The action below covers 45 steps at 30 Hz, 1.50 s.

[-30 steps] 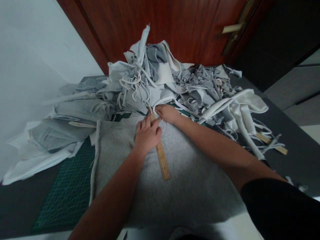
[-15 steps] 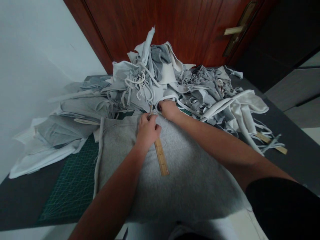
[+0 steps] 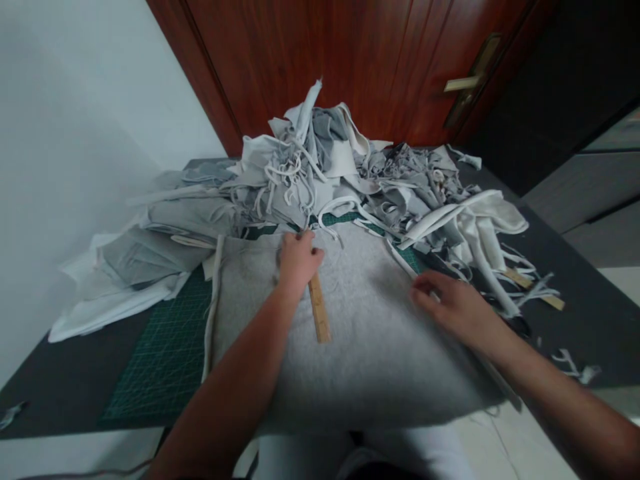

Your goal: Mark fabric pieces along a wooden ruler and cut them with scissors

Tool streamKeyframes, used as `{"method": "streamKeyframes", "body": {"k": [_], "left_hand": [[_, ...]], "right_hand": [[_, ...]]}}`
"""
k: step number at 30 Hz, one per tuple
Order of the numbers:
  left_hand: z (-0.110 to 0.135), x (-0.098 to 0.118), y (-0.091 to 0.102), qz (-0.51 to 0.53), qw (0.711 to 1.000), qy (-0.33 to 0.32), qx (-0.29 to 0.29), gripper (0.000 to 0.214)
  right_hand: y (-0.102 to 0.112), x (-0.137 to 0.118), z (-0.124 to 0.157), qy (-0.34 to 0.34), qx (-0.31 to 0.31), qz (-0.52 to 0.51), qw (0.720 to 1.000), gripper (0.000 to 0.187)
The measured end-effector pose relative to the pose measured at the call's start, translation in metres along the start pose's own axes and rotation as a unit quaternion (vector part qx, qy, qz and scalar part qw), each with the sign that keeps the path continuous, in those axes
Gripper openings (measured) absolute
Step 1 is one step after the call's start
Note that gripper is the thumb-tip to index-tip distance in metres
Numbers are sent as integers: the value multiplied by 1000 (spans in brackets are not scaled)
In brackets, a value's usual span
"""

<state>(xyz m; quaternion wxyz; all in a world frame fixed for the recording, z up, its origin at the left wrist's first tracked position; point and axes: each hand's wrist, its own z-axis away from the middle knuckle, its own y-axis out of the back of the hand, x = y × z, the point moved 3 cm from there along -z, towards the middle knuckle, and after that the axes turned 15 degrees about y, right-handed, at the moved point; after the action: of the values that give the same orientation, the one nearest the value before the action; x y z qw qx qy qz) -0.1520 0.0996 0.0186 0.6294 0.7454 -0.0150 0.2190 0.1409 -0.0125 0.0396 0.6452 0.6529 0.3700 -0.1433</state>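
Note:
A large grey fleece-like fabric piece (image 3: 370,333) lies spread in front of me, overhanging the table's front edge. My left hand (image 3: 300,260) rests near its far edge, fingers bent and pressed on a wooden ruler (image 3: 320,313) lying on the cloth. The ruler's lower end shows below the palm; its upper part is under the hand. Over the fabric's right edge, my right hand (image 3: 450,303) is curled and slightly blurred, thumb and fingers close together. Whatever they hold, if anything, cannot be made out. A thin pale fabric strip (image 3: 327,230) curls at the far edge.
A heap of grey and white fabric scraps (image 3: 330,160) fills the back. Folded cloths (image 3: 150,247) are stacked at the left by the wall. A green cutting mat (image 3: 155,360) shows beneath the fabric. Another wooden strip (image 3: 535,287) lies among scraps at the right.
My right hand has moved from the fabric's far edge towards me and to the right, leaving the pale strip behind. My left hand stays on the ruler. The view has shifted slightly.

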Motion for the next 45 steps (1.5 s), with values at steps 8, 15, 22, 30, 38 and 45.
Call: {"method": "streamKeyframes", "body": {"k": [8, 15, 22, 30, 38, 45], "left_hand": [[16, 10, 11, -55, 998, 19, -16, 44], [31, -18, 58, -67, 997, -1, -36, 31], [42, -88, 117, -115, 989, 35, -91, 10], [68, -164, 123, -152, 970, 178, -67, 30], [85, -136, 112, -68, 974, 159, -144, 16], [113, -30, 101, 171, 962, 62, -205, 5]], "right_hand": [[-28, 21, 67, -24, 30, 227, 973, 54], [-10, 26, 51, -81, 5, 248, 965, 45], [4, 27, 33, -59, -10, 265, 962, 32], [19, 34, 27, -60, -84, 239, 965, 25], [-31, -46, 30, 71, -53, -206, 974, 27], [-93, -111, -18, 115, -9, -356, 927, 24]]}}
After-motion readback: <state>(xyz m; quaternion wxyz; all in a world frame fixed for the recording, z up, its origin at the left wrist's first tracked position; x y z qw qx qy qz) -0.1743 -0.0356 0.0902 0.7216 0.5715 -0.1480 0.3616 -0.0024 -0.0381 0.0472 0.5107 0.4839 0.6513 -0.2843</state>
